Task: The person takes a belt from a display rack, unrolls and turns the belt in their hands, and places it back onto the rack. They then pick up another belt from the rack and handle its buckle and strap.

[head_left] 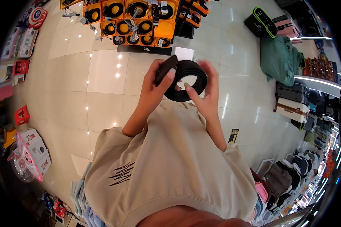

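Note:
A black belt (197, 87), rolled into a coil, is held up in front of my chest. My right hand (208, 85) grips the coil from the right, with its thumb inside the ring and its fingers over the outer edge, partly blurred. On the other side, my left hand (159, 77) is closed around a dark, flat piece (163, 71) that touches the coil. I cannot tell whether this piece is the belt's buckle end or a separate thing. Just beyond the coil shows a white boxy object (183, 54), partly hidden by it.
Ahead stands a display rack (165, 29) of orange boxes holding rolled black belts with tags. To the right are a dark green-rimmed basket (262, 23), a green bag (278, 60) and suitcases (291, 109). Clothes (280, 178) hang at lower right. Boxed toys (34, 151) stand at left.

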`<control>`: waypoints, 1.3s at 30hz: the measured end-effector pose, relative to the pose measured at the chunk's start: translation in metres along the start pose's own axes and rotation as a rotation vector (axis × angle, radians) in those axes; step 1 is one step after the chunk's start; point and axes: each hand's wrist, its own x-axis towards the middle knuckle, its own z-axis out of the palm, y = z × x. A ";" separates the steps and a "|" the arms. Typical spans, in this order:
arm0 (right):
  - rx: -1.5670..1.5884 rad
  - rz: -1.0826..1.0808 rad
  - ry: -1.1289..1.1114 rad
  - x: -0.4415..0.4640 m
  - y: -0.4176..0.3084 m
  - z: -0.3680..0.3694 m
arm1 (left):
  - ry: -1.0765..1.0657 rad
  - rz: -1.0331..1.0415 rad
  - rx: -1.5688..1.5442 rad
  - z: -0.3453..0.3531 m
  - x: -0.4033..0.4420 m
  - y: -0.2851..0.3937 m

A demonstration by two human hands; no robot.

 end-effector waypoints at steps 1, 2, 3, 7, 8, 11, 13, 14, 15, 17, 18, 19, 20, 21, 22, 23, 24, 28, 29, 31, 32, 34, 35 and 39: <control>0.282 0.206 -0.006 -0.001 -0.005 0.008 | -0.022 -0.001 0.043 -0.002 -0.002 -0.004; 0.396 0.306 -0.029 -0.004 0.000 0.006 | -0.039 0.083 0.227 -0.002 -0.003 -0.002; 0.510 0.407 -0.053 -0.007 0.012 0.003 | -0.056 0.167 0.410 -0.002 -0.003 0.001; 0.893 0.815 0.052 -0.012 0.035 0.011 | 0.137 0.248 0.816 0.001 -0.004 0.017; 0.962 0.945 0.095 -0.014 0.042 0.014 | 0.215 0.229 0.846 0.000 -0.004 0.019; 1.201 1.052 -0.055 -0.027 0.072 0.019 | 0.337 0.404 0.735 -0.020 0.002 0.006; 1.334 1.149 -0.139 -0.035 0.081 0.020 | 0.314 0.504 0.491 -0.020 0.008 0.001; 1.363 1.196 -0.169 -0.039 0.083 0.021 | 0.312 0.506 0.467 -0.015 0.007 0.000; 1.392 1.243 -0.200 -0.041 0.082 0.021 | 0.311 0.509 0.443 -0.009 0.006 0.003; 1.462 1.277 -0.313 -0.039 0.079 0.020 | 0.261 0.530 0.364 -0.007 0.009 -0.002; 1.496 1.290 -0.366 -0.037 0.075 0.020 | 0.255 0.520 0.378 -0.004 0.007 -0.002; 1.507 1.286 -0.396 -0.034 0.070 0.020 | 0.248 0.509 0.392 0.002 0.006 0.000; 1.519 1.281 -0.425 -0.032 0.065 0.021 | 0.240 0.499 0.406 0.008 0.007 0.001; 1.530 1.276 -0.454 -0.031 0.062 0.023 | 0.262 0.551 0.400 0.015 0.010 0.002; 1.558 1.284 -0.444 -0.032 0.063 0.026 | 0.259 0.574 0.336 0.016 0.011 0.001; 1.587 1.292 -0.434 -0.032 0.065 0.030 | 0.257 0.595 0.274 0.017 0.012 -0.001; 1.615 1.300 -0.426 -0.032 0.067 0.034 | 0.254 0.617 0.211 0.017 0.013 -0.002; 1.773 1.361 -0.155 -0.033 0.068 0.059 | 0.353 0.620 0.212 0.017 0.016 -0.005; 1.785 1.382 -0.138 -0.033 0.071 0.062 | 0.369 0.599 0.189 0.021 0.015 -0.005; 1.637 1.207 -0.176 -0.037 0.079 0.070 | 0.402 0.559 0.146 0.027 0.010 -0.004; 1.614 1.242 -0.094 -0.036 0.083 0.070 | 0.428 0.561 0.098 0.028 0.007 -0.002; 1.563 1.305 0.063 -0.027 0.089 0.068 | 0.481 0.569 0.003 0.027 0.006 0.003; 1.560 1.322 0.046 -0.024 0.089 0.063 | 0.517 0.644 0.002 0.024 0.008 0.002; 1.398 1.487 -0.277 -0.021 0.066 0.063 | 0.546 0.590 -0.067 0.017 0.002 0.006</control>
